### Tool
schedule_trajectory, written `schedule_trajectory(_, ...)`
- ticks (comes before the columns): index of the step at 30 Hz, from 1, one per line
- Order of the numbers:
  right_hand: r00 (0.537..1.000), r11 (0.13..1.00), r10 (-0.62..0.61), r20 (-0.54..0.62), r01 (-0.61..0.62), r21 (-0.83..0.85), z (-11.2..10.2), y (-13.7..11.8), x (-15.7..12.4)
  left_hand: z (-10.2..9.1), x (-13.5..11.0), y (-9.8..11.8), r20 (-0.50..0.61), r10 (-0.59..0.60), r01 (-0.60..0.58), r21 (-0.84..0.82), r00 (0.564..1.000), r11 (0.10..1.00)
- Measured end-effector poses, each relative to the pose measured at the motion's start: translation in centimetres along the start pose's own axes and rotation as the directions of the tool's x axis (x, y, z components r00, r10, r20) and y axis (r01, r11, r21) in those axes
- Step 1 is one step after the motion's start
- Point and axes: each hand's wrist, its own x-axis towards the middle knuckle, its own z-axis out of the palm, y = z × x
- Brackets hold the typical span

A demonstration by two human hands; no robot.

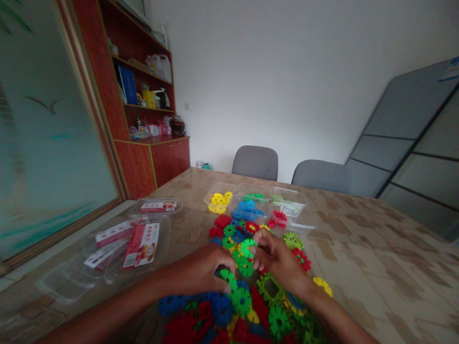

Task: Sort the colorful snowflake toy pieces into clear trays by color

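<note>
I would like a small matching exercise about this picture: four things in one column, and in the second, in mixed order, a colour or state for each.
1. Right hand
2. Left tub
3. Chairs
4. Labels

A. Grey
B. Red and white
C. Holding a green piece
D. With yellow pieces inside

Right pairs: 1-C, 2-D, 3-A, 4-B.

The table (380, 248) is carrying a heap of discs (222, 308). Beyond it, three clear tubs (301, 215) are standing in a row; leftward, lids (64, 284) — some overlapping, bearing labels (145, 244) — are lying. A yellow disc (323, 285) is resting at right.
</note>
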Motion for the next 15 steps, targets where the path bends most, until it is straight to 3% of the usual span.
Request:
schedule_trajectory(3, 0.995, 0.98, -0.086, -0.047, 0.076, -0.185, -1.1, 0.3, 0.2, 0.0, -0.6, 0.0, 0.101, -0.052, 0.05, 0.024, 0.993, 0.998)
schedule_trajectory(8, 0.99, 0.874, -0.054, 0.133, 0.111, -0.474, -0.7, 1.3, 0.0, -0.9, -0.9, 0.3, 0.044, -0.039, 0.038, 0.018, 0.998, 0.999)
schedule_trajectory(11, 0.987, 0.826, -0.047, 0.155, 0.126, -0.55, 0.3, 1.4, -0.4, -1.4, -0.7, 0.2, 0.056, -0.011, 0.008, 0.061, 0.998, 0.998)
schedule_trajectory(15, 0.987, 0.685, -0.02, 0.158, 0.129, -0.717, 0.6, 1.2, -1.0, -1.5, -0.6, -0.1, 0.043, -0.051, 0.044, 0.138, 0.998, 0.989)
